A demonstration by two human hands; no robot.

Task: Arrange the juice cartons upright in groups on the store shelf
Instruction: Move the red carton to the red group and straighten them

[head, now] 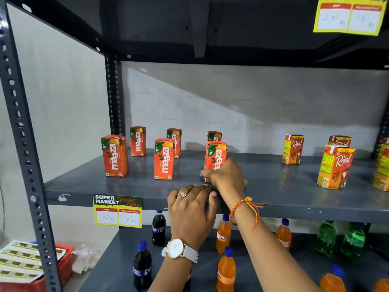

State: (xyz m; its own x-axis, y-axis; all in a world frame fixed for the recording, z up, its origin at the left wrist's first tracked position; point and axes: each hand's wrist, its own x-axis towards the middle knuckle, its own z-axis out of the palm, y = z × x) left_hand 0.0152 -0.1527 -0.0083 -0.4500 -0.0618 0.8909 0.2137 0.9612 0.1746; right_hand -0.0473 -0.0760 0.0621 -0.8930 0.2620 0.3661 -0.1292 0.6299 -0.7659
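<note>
Several orange Maaza juice cartons stand upright on the grey shelf (294, 199): a front row (114, 155), (164, 159) and a back row (137, 141), (174, 142), (214, 136). My right hand (227, 175) is wrapped around the lower part of the front right Maaza carton (216, 154), which stands upright. My left hand (191, 209) lies on the shelf's front lip just below, holding nothing. To the right stand yellow-orange Real cartons (293, 149), (335, 167), (339, 141), with another at the frame's right edge (383, 165).
The lower shelf holds cola bottles (159, 227), orange soda bottles (223, 234) and green bottles (326, 239). A price tag (117, 211) hangs from the shelf lip. A slotted steel post (23, 144) stands at left, with a red basket (65, 260) beside it. Another shelf hangs overhead.
</note>
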